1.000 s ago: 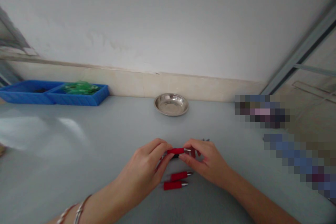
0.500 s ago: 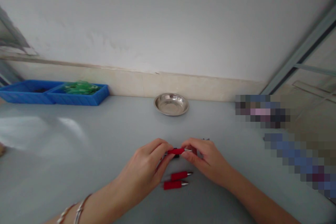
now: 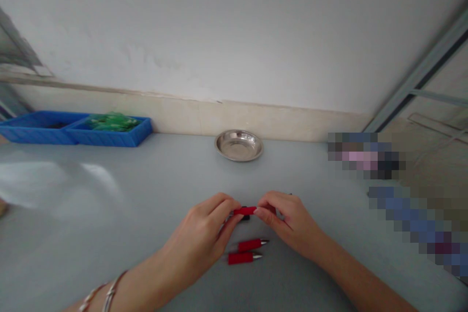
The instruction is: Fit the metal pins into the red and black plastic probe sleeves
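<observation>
My left hand (image 3: 208,224) pinches one end of a red pen barrel (image 3: 244,210), which lies level between both hands. On its other end, the thumb and fingers of my right hand (image 3: 288,214) are closed over the tip, so the tip is hidden. A small black thing (image 3: 246,217) shows just behind the held barrel; its kind is unclear. Nearer to me on the table lie two more red pen barrels, an upper one (image 3: 249,244) and a lower one (image 3: 240,258), both with silver tips pointing right.
A round steel dish (image 3: 239,146) stands by the wall beyond my hands. At the back left is a blue two-part tray (image 3: 106,139) with green plastic pieces (image 3: 115,122) in its right compartment. Blurred-out areas (image 3: 413,219) cover the table's right edge.
My right fingers have closed over the held barrel's silver tip, which was showing before. My left hand and the two lying barrels have stayed put.
</observation>
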A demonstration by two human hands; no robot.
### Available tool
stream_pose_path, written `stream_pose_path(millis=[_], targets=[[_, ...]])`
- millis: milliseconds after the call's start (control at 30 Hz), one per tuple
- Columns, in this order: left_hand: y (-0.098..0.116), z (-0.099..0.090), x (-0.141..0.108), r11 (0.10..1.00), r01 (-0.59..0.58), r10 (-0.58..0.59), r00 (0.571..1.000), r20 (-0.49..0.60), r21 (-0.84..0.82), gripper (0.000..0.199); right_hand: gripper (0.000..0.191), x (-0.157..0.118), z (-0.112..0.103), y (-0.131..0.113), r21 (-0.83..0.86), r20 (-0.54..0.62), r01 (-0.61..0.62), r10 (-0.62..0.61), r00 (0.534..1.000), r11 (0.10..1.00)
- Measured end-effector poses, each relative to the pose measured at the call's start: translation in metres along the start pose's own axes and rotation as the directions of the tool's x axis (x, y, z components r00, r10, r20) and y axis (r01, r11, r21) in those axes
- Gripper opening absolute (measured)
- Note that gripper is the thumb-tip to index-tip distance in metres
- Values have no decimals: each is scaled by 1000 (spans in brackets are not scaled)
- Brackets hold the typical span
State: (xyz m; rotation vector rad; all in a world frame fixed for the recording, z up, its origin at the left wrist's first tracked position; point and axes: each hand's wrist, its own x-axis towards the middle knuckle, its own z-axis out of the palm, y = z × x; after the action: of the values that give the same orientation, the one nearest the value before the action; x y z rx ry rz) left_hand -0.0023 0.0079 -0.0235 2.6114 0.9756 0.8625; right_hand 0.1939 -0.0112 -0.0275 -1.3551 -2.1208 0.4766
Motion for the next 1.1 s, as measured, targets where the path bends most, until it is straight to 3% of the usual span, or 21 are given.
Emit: stream_pose_path(millis=[200,700,967,1100], targets=[[-1,1,0,1000,-4,4,1000,-11,-7,10,22,-1,0,2,18,-22,51,-51,998,999],[-1,1,-1,1000,-4,5,999,36,-9,11,29,0,1,1,-21,-18,89,-89,996,996],[-1,1,0,1000,16,-18,998,66,26,14,28,-1,0,0,-20,13,8,-7,1000,1000],[-3,1,0,996,55,-64,987,148,67,17,23,0,-1,2,-38,-62,-59,56,996,998]])
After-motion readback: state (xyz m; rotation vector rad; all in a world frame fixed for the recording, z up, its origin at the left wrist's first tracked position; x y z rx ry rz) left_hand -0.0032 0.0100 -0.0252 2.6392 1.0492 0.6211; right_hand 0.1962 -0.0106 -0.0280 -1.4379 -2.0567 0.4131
